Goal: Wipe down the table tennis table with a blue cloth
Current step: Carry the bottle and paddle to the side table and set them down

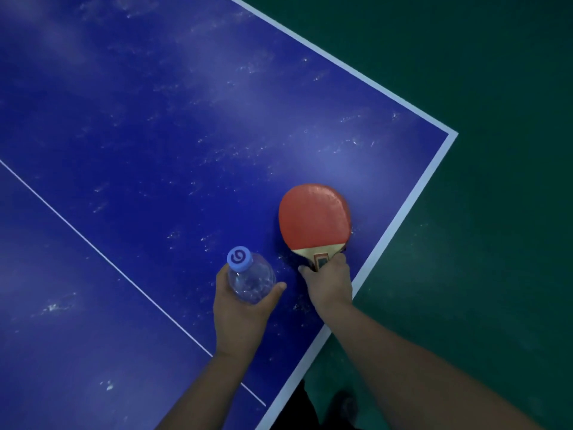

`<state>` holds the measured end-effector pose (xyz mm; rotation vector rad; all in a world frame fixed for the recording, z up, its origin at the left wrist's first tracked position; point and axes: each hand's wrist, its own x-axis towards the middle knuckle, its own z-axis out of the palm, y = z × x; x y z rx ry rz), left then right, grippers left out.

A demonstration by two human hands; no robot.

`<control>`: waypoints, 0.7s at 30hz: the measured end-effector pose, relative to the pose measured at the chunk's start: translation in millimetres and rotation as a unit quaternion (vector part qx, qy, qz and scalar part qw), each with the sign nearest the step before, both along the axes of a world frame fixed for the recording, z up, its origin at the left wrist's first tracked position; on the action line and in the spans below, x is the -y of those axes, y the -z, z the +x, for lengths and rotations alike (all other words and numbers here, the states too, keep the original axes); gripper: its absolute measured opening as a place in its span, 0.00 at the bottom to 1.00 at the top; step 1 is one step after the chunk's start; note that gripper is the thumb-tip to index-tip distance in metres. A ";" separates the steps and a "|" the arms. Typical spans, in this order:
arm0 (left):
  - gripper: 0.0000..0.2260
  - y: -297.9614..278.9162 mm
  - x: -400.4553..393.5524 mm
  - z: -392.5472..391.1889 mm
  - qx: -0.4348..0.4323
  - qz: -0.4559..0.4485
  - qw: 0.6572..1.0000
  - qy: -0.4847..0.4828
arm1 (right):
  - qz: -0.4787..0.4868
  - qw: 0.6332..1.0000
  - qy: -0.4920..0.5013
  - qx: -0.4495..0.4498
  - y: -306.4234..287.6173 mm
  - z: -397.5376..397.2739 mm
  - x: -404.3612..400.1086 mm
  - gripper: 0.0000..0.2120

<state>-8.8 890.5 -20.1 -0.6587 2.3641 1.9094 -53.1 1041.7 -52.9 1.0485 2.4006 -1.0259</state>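
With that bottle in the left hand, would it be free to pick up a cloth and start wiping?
Probably not yet. The left hand grips the clear bottle, and the right hand holds the paddle by its handle. Both are occupied, and no blue cloth shows anywhere on the table.

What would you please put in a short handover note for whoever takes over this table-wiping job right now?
Left hand holds a clear water bottle with a blue cap.
Right hand grips the handle of a red paddle near the table's corner.
Table tennis table shows white dusty smears all over.
No blue cloth in view.
Done: no wiping evident.
Left: clear the bottle and paddle away, fetch the cloth, wipe the surface.
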 end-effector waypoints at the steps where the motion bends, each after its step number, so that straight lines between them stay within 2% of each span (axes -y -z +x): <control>1: 0.32 0.3 -0.3 0.1 0.000 0.001 1.000 -0.001 | 0.003 1.000 0.004 0.006 0.6 -0.4 0.5 0.26; 7: 0.32 0.2 -0.4 2.9 -0.001 0.002 1.000 0.004 | 0.006 0.998 0.057 0.034 0.9 -3.9 0.0 0.22; 11: 0.31 -1.7 -2.9 3.9 -0.009 0.012 1.000 0.017 | 0.014 0.998 0.025 0.057 -6.0 1.3 -14.8 0.15; 16: 0.31 -10.0 -19.8 11.0 -0.027 0.014 0.998 0.050 | -0.022 0.999 0.027 0.021 -24.8 39.9 -49.5 0.12; 21: 0.34 -17.2 -57.7 33.2 -0.031 0.031 0.989 0.142 | -0.039 0.995 0.086 -0.015 -40.9 108.8 -96.1 0.09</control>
